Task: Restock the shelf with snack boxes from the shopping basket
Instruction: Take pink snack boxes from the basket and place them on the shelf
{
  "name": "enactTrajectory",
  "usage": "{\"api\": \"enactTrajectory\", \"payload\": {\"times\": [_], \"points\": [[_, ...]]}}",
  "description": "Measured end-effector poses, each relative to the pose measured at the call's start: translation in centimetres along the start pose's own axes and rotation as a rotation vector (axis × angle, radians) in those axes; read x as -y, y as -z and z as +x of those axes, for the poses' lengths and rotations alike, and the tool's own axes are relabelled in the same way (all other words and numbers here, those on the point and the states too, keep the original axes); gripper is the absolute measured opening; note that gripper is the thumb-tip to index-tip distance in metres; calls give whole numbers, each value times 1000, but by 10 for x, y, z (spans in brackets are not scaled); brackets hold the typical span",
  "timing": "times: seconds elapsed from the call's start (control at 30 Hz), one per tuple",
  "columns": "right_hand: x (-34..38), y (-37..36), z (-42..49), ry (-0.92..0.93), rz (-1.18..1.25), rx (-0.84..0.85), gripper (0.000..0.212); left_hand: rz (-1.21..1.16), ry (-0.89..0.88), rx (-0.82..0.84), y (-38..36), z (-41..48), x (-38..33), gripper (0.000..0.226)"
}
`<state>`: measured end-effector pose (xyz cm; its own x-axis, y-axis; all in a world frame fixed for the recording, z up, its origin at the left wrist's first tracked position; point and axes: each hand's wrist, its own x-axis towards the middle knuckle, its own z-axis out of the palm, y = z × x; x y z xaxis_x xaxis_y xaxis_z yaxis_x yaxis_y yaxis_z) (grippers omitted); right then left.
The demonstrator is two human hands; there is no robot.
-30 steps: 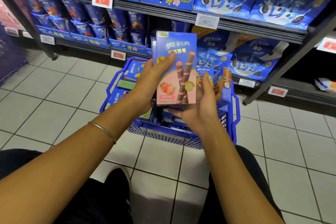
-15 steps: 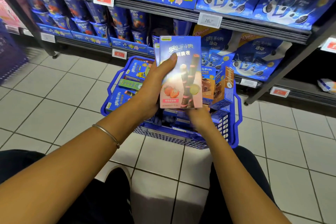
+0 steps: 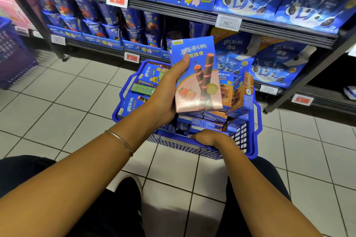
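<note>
My left hand [image 3: 169, 90] holds a blue and pink snack box [image 3: 196, 75] upright above the blue shopping basket [image 3: 252, 138]; a second box seems stacked behind it. The thumb lies across the box front. My right hand [image 3: 207, 137] reaches down into the near side of the basket, fingers curled among the boxes lying there; whether it grips one is hidden. The basket stands on the floor and holds several blue, green and brown snack boxes [image 3: 134, 105]. The shelf [image 3: 192, 13] rises just behind the basket.
Blue cups and large blue cookie boxes [image 3: 277, 57] fill the shelf levels, with price tags [image 3: 228, 23] on the rails. A purple basket [image 3: 11, 52] stands at the far left. White floor tiles surround the basket. My knees and a shoe [image 3: 129, 188] are below.
My right hand has let go of the pink box and dropped into the basket. My left hand now holds the box alone, shifted slightly right.
</note>
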<state>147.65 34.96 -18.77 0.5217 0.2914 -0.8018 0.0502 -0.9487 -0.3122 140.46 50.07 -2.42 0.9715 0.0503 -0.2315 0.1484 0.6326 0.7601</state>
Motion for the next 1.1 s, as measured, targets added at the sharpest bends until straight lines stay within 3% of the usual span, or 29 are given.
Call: {"api": "enactTrajectory", "payload": {"times": [0.2, 0.37, 0.43, 0.53, 0.7, 0.77, 0.9, 1.0, 1.1], "points": [[-2, 1, -3, 42, 0, -75, 63, 21, -9, -18, 3, -2, -1, 33], [-10, 9, -29, 319, 179, -142, 52, 19, -28, -16, 5, 1, -14, 37], [-12, 9, -39, 479, 266, -189, 38, 22, -41, -20, 6, 2, -18, 37], [-6, 11, -51, 626, 522, -335, 30, 43, -58, -38, 9, 5, -24, 36], [6, 40, -80, 631, 1023, -642, 19, 69, -114, -85, 15, 8, -36, 33], [9, 55, -94, 581, 1338, -610, 29, 109, -130, -106, 19, 9, -41, 32], [13, 81, -117, 443, 1902, -379, 41, 260, -135, -216, 22, 10, -46, 39], [20, 92, -133, 522, 1925, -303, 35, 354, -146, -293, 20, 8, -42, 55], [37, 98, -143, 582, 1863, -293, 30, 385, -120, -281, 19, 9, -35, 50]]}}
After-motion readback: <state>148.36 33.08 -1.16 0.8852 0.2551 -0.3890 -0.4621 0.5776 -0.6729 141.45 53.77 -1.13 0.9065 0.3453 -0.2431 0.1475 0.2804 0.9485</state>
